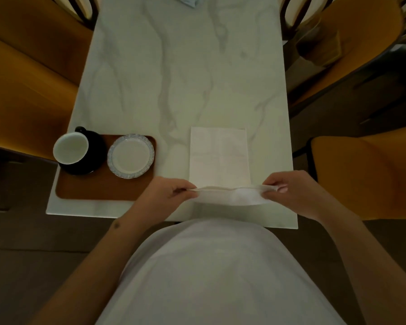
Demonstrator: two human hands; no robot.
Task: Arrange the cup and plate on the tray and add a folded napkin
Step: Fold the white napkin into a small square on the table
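While I pinch the napkin's [218, 156] near edge with left hand [171, 192] and right hand [291, 191], lifted off the table [174, 66], uneven pulling could skew the fold; cup [72, 148] and plate [131, 156] sit on the tray [99, 191] beyond my left fingers.

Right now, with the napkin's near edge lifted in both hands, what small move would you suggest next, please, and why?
I would probably carry the near edge forward to meet the far edge. The left hand and right hand each pinch a near corner of the napkin, whose far part lies flat on the table; the cup and plate already sit on the tray.
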